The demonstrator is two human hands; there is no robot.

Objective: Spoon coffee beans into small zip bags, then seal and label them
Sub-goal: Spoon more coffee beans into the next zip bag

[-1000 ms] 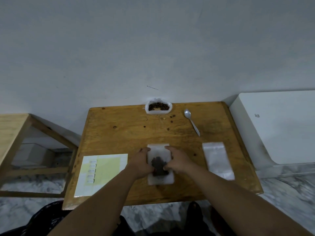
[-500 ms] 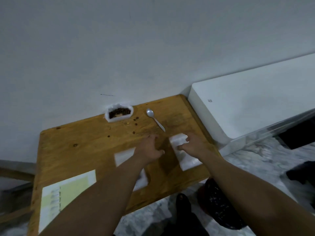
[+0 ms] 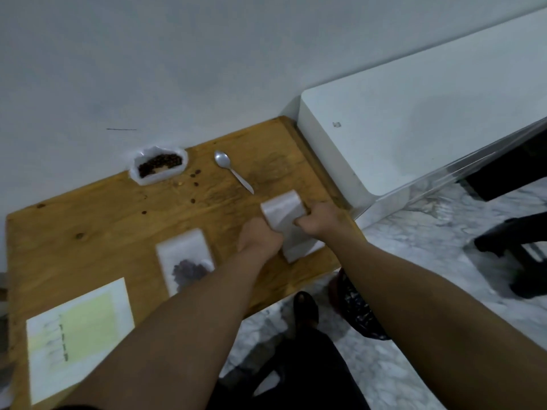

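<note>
An empty white zip bag point(image 3: 283, 213) lies near the right edge of the wooden table point(image 3: 88, 220). My left hand point(image 3: 258, 238) grips its left side and my right hand point(image 3: 321, 221) grips its right side. A second white zip bag point(image 3: 185, 250) holding a dark clump of coffee beans lies flat to the left, untouched. At the back by the wall stands a white container of coffee beans point(image 3: 158, 164), with a metal spoon point(image 3: 232, 170) lying to its right. A label sheet point(image 3: 78, 332) with a yellow-green area rests at the table's front left.
Several loose beans point(image 3: 195, 174) are scattered near the container. A white box-like unit point(image 3: 408, 128) stands against the table's right edge. Marble floor and dark objects lie to the right and below the table's front edge.
Both hands have left the filled bag and moved right onto the empty bag, closing on its two sides. The view has swung to the right.
</note>
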